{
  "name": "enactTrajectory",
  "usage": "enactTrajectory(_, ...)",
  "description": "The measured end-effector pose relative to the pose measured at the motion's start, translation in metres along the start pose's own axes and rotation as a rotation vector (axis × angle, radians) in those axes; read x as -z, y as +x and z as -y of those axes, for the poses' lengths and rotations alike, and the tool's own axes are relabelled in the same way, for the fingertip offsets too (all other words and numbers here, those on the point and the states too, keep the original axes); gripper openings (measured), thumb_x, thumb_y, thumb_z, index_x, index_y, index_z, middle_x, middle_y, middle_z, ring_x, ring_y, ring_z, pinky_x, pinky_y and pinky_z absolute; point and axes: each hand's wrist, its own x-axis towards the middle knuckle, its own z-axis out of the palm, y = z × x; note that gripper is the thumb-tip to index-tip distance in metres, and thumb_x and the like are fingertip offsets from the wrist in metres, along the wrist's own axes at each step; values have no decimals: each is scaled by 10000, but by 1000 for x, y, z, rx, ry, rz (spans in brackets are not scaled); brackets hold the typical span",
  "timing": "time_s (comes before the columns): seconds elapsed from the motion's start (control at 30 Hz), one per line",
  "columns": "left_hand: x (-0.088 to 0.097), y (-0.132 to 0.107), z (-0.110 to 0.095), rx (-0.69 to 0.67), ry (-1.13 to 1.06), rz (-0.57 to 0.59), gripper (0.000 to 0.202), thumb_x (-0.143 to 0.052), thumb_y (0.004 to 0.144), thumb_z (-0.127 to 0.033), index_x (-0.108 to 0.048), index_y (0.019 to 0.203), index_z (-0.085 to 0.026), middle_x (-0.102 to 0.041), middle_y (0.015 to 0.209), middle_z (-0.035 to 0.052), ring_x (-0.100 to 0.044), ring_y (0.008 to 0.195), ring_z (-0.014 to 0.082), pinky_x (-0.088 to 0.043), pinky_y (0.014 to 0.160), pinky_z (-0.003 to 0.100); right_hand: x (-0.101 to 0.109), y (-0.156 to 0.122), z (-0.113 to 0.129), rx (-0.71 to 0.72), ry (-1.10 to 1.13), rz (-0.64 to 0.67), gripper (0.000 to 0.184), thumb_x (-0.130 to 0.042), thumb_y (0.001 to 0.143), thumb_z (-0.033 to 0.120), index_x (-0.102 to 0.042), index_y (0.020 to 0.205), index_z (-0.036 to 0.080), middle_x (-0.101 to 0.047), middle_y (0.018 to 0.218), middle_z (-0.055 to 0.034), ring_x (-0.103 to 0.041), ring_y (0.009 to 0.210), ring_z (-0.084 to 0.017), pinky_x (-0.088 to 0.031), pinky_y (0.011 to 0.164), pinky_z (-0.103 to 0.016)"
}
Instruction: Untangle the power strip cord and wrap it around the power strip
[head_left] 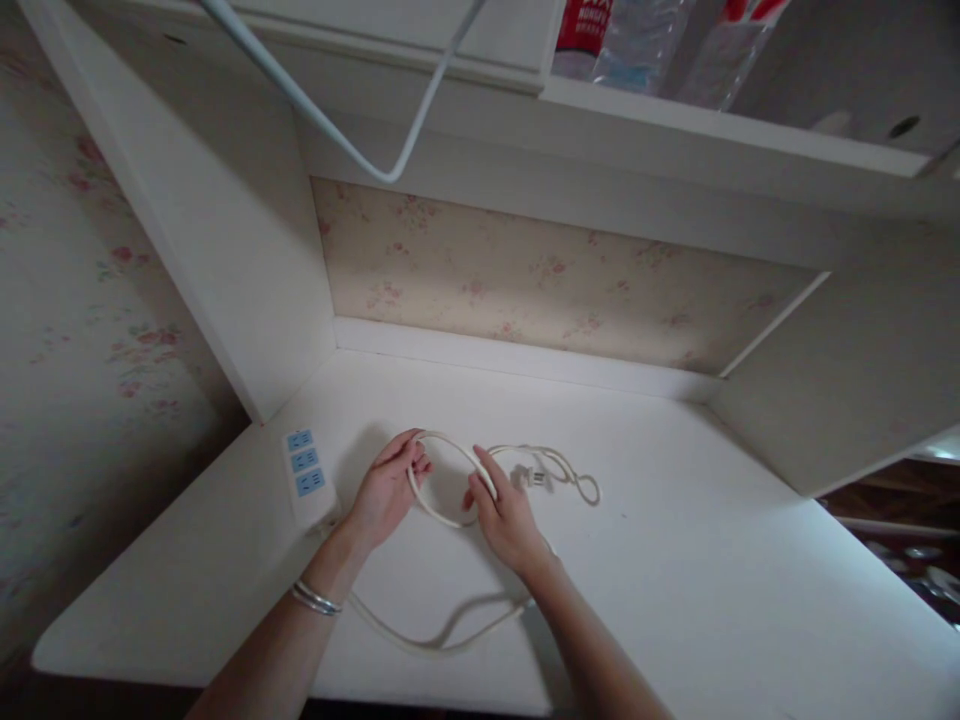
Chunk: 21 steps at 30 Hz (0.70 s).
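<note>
A white power cord point(448, 522) is bent into a loop held between my two hands, just above the desk. My left hand point(388, 487) grips the loop's left side, thumb and fingers closed around the cord. On the loop's right side, my right hand point(504, 510) pinches the cord between thumb and fingers. The cord's three-pin plug point(535, 478) lies on the desk right of my right hand, beside a loose tangle of the same cord. Another stretch of cord curves over the desk below my hands. Left of my left hand rests a white power strip point(304, 480) with blue sockets.
The white desk point(660, 600) has side panels and a low back ledge. Overhead, a shelf point(720, 118) holds plastic bottles point(641, 45). A pale bent rod point(390, 172) hangs down in front at the upper left. Floral wallpaper point(487, 275) covers the wall behind.
</note>
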Motion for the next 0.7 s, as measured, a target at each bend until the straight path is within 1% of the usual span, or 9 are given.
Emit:
enactTrajectory(0.1, -2, -6, 3, 3, 274, -34, 246, -667, 799, -324, -646, 982, -160, -573, 809, 17, -539, 738, 117, -454, 784, 282, 18, 15, 13, -133, 73, 19, 346, -433, 908, 464, -673, 869, 218, -555, 634, 4, -515, 596, -125, -401, 564, -231)
enactTrajectory(0.2, -6, -32, 8, 148, 608, -31, 452, -578, 824, -499, -573, 1175, -214, -593, 1075, 80, -591, 832, 169, -461, 796, 329, 64, 39, 31, -317, 302, 61, 369, -526, 842, 521, -621, 736, 181, -370, 484, 68, -294, 417, -66, -219, 405, -190)
enactTrajectory(0.3, -16, -72, 17, 313, 1006, 334, 602, -583, 810, -512, -448, 1343, -267, -559, 1236, 106, -579, 995, 225, -414, 914, 373, 123, 66, 53, -488, 539, 133, 319, -662, 757, 463, -561, 692, 168, -253, 449, 114, -133, 378, -33, -82, 370, -190)
enactTrajectory(0.37, -23, -94, 25, 380, 1237, 593, 813, -712, 681, -505, -391, 1398, -292, -405, 1432, 116, -519, 1131, 290, -378, 973, 396, 164, 84, 66, -555, 594, 148, 272, -730, 707, 363, -558, 684, 154, -325, 466, 104, -162, 372, -21, -65, 372, -195)
enactTrajectory(0.43, -27, -106, 33, 408, 1418, 692, 803, -735, 653, -440, -428, 1377, -280, -417, 1429, 122, -462, 1201, 339, -341, 1001, 424, 204, 101, 75, -596, 590, 79, 257, -709, 734, 342, -570, 683, 132, -307, 443, 110, -158, 365, -11, -44, 394, -199)
enactTrajectory(0.5, -27, -108, 39, 381, 1491, 683, 482, -635, 754, -397, -577, 1217, -274, -582, 1240, 108, -529, 1103, 318, -368, 939, 415, 243, 115, 76, -592, 568, -83, 273, -653, 789, 314, -535, 628, 129, -262, 415, 122, -133, 365, 10, -21, 436, -216)
enactTrajectory(0.57, -22, -104, 43, 347, 1415, 598, 241, -513, 850, -410, -648, 987, -264, -659, 959, 72, -587, 912, 256, -405, 812, 367, 282, 124, 70, -575, 514, -297, 298, -603, 823, 290, -515, 592, 123, -242, 393, 122, -133, 370, 25, -21, 463, -253)
enactTrajectory(0.63, -14, -94, 42, 359, 1176, 419, 306, -447, 885, -494, -603, 831, -237, -601, 736, 26, -553, 696, 178, -398, 640, 297, 318, 128, 59, -562, 438, -530, 315, -587, 823, 258, -518, 556, 106, -256, 370, 108, -159, 373, 34, -30, 472, -291)
enactTrajectory(0.7, -6, -80, 35, 398, 817, 136, 397, -455, 855, -589, -497, 738, -212, -453, 582, -37, -397, 492, 103, -293, 466, 228, 348, 123, 49, -470, 282, -869, 298, -657, 752, 173, -513, 508, 79, -285, 350, 92, -234, 380, 41, -66, 475, -322)
